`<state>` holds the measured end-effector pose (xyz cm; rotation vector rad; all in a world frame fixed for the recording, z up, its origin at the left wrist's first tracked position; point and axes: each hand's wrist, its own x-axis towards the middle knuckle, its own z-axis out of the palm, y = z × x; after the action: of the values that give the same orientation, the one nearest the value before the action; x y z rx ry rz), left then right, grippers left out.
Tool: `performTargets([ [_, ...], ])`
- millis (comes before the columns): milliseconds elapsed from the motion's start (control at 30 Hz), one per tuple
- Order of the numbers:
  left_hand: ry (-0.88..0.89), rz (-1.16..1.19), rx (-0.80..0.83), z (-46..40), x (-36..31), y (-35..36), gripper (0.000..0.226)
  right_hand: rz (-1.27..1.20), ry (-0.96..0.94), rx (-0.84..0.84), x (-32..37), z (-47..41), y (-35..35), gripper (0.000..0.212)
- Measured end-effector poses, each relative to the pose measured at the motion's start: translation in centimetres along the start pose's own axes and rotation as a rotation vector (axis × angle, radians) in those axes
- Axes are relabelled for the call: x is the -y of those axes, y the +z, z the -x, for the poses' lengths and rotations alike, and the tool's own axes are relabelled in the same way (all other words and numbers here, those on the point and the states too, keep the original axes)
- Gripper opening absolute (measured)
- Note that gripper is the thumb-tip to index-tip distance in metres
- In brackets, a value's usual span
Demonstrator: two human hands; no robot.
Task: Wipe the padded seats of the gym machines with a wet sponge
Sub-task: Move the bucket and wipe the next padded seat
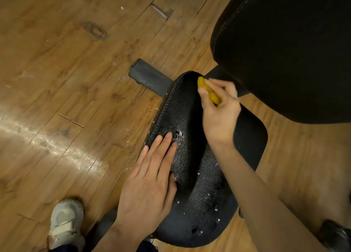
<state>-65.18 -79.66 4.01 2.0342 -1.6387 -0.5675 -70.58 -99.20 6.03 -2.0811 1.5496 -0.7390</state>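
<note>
On pebbled seat (182, 118), yellow sponge (209, 91) (pinched)

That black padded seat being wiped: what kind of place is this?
Probably a gym. The wet black textured padded seat sits on a dark metal frame bar below a large black upright back pad, like an exercise machine, on a brown wood-plank floor.

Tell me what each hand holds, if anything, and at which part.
The right hand pinches the yellow sponge around its middle, at the far end of the seat. The left hand holds nothing; it rests flat on the seat.
</note>
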Motion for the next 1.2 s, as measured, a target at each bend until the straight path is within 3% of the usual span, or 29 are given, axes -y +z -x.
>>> performTargets([
  [67,0.005,0.028,-0.008,0.3,0.0,-0.1,0.058,-0.018,0.031,0.006,-1.5,2.0,-1.9,0.027],
  [200,-0.086,0.088,-0.049,1.4,0.6,-0.3,0.061,-0.061,0.174,-0.192,0.9,0.0,1.3,0.023],
  [300,-0.124,0.078,-0.049,2.3,0.8,0.2,0.064,-0.046,-0.017,-0.038,3.4,0.6,3.5,0.026],
  [467,-0.148,0.097,-0.053,2.4,0.5,0.6,0.064,-0.025,-0.312,0.267,1.9,6.0,0.2,0.027],
  [600,-0.127,0.07,-0.057,2.3,0.6,0.8,0.065,0.004,-0.16,0.112,2.1,-0.7,2.2,0.026],
  [667,-0.125,0.063,-0.056,2.2,0.6,0.8,0.066,-0.017,-0.135,0.052,2.8,0.8,2.8,0.027],
  [767,-0.137,0.068,-0.053,2.4,0.6,0.8,0.064,-0.055,-0.275,0.242,2.6,7.4,1.2,0.027],
  [833,-0.137,0.063,-0.046,2.4,0.6,0.7,0.063,-0.044,-0.383,0.35,2.0,7.4,0.5,0.026],
  [900,-0.132,0.058,-0.042,2.3,0.6,0.6,0.063,0.007,-0.374,0.3,2.3,3.4,1.9,0.024],
  [1000,-0.135,0.039,-0.045,2.2,0.6,0.6,0.064,0.066,-0.217,0.124,4.0,-2.1,4.2,0.023],
  [1067,-0.125,0.033,-0.05,2.2,0.6,0.7,0.063,0.076,-0.203,0.166,4.0,-0.9,3.8,0.024],
  [1200,-0.125,0.045,-0.071,2.3,0.5,0.6,0.062,0.096,-0.406,0.356,3.3,4.3,0.8,0.026],
])
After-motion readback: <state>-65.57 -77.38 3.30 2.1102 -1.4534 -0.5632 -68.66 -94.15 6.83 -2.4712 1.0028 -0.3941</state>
